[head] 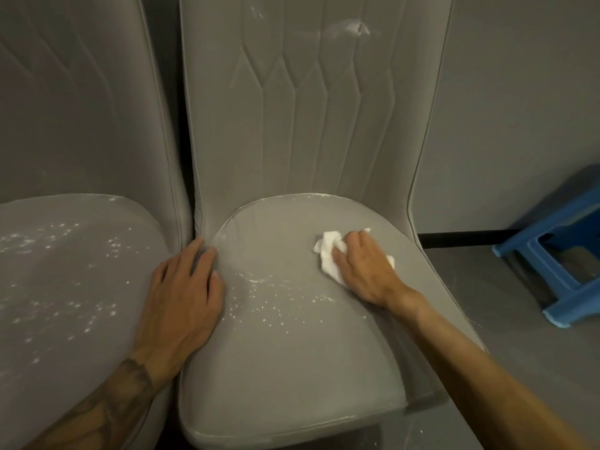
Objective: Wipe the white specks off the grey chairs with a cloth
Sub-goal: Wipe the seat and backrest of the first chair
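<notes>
left hand (185, 297) splayed flat on seat (292, 368); right hand (363, 271) fingers clamp white cloth (328, 251).

The grey floor (506, 336) carries two grey chairs (292, 352) side by side and a blue plastic stool (558, 254).

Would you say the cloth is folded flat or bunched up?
Bunched up: the cloth shows crumpled ridges under the right hand.

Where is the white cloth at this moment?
In the head view, the white cloth lies under the right hand, pressed on the right side of the right chair's seat.
</notes>
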Action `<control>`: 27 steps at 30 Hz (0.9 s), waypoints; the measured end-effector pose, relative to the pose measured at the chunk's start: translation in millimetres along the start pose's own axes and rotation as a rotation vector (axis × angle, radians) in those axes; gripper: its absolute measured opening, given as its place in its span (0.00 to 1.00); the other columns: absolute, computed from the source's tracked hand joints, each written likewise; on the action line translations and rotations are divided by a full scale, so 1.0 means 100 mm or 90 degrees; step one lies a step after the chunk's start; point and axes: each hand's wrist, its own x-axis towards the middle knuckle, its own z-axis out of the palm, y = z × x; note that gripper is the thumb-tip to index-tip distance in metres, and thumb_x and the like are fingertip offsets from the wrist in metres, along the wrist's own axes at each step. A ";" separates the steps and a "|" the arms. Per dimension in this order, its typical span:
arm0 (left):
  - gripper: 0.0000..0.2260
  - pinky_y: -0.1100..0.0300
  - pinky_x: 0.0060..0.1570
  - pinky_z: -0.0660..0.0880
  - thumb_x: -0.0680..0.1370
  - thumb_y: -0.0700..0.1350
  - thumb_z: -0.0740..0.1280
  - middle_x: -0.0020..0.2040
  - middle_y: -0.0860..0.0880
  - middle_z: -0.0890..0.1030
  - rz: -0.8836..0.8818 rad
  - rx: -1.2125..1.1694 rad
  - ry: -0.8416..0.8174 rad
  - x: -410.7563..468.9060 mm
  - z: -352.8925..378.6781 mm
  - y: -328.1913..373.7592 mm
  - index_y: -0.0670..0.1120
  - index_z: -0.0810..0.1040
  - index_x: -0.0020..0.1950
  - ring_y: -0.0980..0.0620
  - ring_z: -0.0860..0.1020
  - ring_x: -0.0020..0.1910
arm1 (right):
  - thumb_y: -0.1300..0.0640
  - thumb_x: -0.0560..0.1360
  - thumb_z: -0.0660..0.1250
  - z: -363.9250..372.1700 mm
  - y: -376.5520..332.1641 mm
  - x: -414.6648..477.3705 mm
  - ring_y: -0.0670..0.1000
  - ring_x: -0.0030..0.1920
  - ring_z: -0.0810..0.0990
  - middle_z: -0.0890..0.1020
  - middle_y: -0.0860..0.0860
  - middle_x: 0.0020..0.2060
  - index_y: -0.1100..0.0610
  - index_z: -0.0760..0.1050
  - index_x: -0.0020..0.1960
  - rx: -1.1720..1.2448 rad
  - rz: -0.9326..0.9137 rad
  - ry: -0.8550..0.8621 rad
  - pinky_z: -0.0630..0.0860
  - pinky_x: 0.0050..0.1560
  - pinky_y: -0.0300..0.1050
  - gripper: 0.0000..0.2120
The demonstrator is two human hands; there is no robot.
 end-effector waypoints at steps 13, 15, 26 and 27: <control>0.22 0.42 0.70 0.68 0.83 0.49 0.53 0.75 0.39 0.72 0.018 0.004 0.014 -0.01 -0.01 -0.01 0.40 0.74 0.72 0.40 0.72 0.73 | 0.52 0.84 0.54 -0.10 -0.05 -0.45 0.56 0.48 0.71 0.74 0.56 0.48 0.58 0.69 0.53 0.055 0.009 -0.013 0.66 0.55 0.48 0.11; 0.22 0.42 0.71 0.67 0.83 0.49 0.53 0.75 0.39 0.72 0.022 0.008 0.009 -0.01 0.00 -0.03 0.40 0.74 0.72 0.40 0.72 0.73 | 0.48 0.84 0.53 -0.19 0.03 -0.53 0.53 0.47 0.71 0.73 0.53 0.48 0.56 0.69 0.54 0.066 -0.035 -0.056 0.66 0.54 0.44 0.13; 0.23 0.41 0.71 0.67 0.84 0.51 0.51 0.76 0.40 0.71 0.010 -0.004 -0.006 0.00 0.00 -0.03 0.41 0.73 0.73 0.39 0.72 0.73 | 0.50 0.84 0.55 -0.20 0.10 -0.67 0.54 0.44 0.71 0.72 0.53 0.45 0.54 0.67 0.51 0.056 0.048 0.012 0.66 0.52 0.47 0.09; 0.24 0.41 0.71 0.67 0.84 0.51 0.51 0.76 0.40 0.70 0.013 -0.002 -0.009 0.00 0.00 -0.03 0.41 0.73 0.73 0.39 0.71 0.73 | 0.48 0.84 0.54 -0.23 0.14 -0.67 0.53 0.46 0.71 0.71 0.51 0.47 0.54 0.67 0.52 0.073 0.051 -0.019 0.67 0.53 0.47 0.10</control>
